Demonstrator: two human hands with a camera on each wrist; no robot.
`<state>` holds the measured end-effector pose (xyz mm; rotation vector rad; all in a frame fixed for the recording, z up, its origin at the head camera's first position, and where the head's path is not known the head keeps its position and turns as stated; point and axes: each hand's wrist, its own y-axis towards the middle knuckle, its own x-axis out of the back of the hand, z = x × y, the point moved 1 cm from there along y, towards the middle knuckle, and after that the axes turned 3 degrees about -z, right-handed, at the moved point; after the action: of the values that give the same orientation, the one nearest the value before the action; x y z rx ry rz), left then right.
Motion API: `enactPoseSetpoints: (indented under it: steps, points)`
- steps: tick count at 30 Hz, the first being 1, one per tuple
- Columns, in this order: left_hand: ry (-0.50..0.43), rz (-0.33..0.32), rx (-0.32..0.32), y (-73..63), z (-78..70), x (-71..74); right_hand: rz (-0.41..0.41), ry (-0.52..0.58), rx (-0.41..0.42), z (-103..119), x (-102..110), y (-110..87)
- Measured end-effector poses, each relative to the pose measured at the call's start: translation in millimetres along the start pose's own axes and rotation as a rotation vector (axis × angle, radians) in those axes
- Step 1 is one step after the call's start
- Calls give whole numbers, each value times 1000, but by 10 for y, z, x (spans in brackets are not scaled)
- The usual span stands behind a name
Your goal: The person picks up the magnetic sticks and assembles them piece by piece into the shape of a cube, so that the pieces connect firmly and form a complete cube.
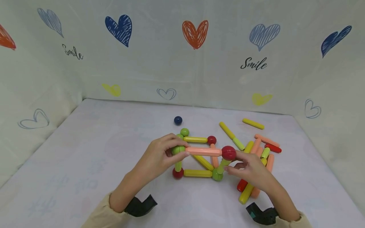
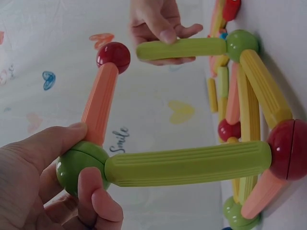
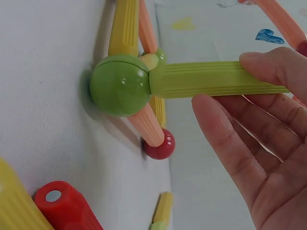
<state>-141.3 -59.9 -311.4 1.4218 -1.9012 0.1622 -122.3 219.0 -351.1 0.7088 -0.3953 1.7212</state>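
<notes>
My left hand (image 1: 159, 152) grips a green ball (image 2: 76, 165) atop an upright light-green magnetic rod (image 2: 187, 164). A salmon rod (image 1: 203, 151) runs from that ball to a red ball (image 1: 228, 153). In the left wrist view this red ball sits slightly apart from the end of a second light-green rod (image 3: 201, 79), which my right hand (image 1: 251, 169) pinches between thumb and fingers. That rod rises, tilted, from a green corner ball (image 3: 120, 86). Below lies a base frame of yellow rods (image 1: 197, 173), salmon rods and balls, with a red corner ball (image 1: 178, 173) at near left.
A dark blue ball (image 1: 178, 120) and a green ball (image 1: 184, 132) sit behind the frame. Loose yellow, salmon, red and green rods are heaped at right, partly behind my right hand. Farther back lies a yellow rod (image 1: 253, 123). A heart-printed cloth (image 1: 222, 79) hangs behind the table.
</notes>
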Motion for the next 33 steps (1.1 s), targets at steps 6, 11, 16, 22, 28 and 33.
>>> enactPoseSetpoints:
  steps: [6, 11, 16, 22, 28, 33]
  points:
    - [-1, -6, -4, 9, -7, 2, 26, -17, 20, 33, 18, -1]
    - [0, -3, -1, 4, -12, 2, 32, -10, 30, 37, 14, 0]
    - [4, 10, 3, -7, -23, -2, 40, 12, 46, 36, 8, -3]
    - [0, 9, 11, -9, -24, -15, 56, 20, 79, 33, 6, -4]
    - [1, -3, 0, -13, -17, -21, 107, -11, 30, 12, 56, 7]
    - [3, -1, 4, -11, -12, -22, 92, -65, -93, -29, 179, 5]
